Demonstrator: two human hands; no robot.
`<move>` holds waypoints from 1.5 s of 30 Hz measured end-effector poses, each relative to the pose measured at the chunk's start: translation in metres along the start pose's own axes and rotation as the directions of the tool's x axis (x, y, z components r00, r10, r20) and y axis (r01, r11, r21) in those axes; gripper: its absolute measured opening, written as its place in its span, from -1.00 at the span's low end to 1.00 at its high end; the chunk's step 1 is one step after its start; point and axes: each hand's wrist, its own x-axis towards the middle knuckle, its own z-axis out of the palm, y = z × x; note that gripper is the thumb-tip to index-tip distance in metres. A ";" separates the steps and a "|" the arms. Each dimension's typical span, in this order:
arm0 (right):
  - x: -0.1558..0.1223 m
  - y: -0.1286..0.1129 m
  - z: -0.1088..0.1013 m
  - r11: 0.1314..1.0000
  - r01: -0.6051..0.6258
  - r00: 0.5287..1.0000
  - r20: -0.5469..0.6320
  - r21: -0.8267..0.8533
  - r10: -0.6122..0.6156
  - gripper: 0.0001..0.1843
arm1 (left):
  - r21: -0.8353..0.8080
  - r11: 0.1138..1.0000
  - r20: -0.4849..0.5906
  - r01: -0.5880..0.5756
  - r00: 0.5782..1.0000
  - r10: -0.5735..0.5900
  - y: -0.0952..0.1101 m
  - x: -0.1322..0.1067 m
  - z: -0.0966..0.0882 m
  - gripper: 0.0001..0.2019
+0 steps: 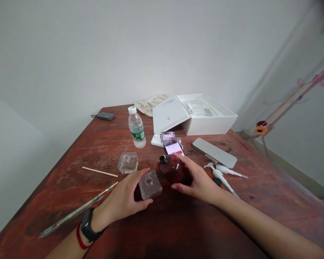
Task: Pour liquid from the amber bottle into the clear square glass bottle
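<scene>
While the left hand (124, 196) gripped a clear bottle (150, 185) at lower centre, the right hand (199, 180) clasped a dark bottle (174, 171) alongside; positioning seemed underway, steady alignment apparently needed next.

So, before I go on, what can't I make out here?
All in the head view:
Far right side of the dark red bottle: covered by the right hand.
Some fingers of the left hand: hidden by the hand itself.
Area at the far end of the phone: pixelated.
Fine print on the green label: too small.
Pink stand: cut off by the right edge.
</scene>
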 end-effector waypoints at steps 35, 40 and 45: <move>-0.009 -0.011 0.022 0.952 -0.159 0.976 -0.105 0.263 0.192 0.09 | -0.244 0.968 0.098 -0.053 0.992 0.079 0.011 -0.013 0.001 -0.03; -0.007 -0.011 0.025 0.956 -0.194 0.970 -0.102 0.221 0.221 0.12 | -0.232 0.971 0.096 -0.062 0.992 0.086 0.012 -0.016 0.001 -0.05; -0.006 -0.005 0.027 0.954 -0.219 0.966 -0.093 0.206 0.242 0.19 | -0.257 0.961 0.080 -0.102 0.989 0.127 0.010 -0.016 0.003 -0.05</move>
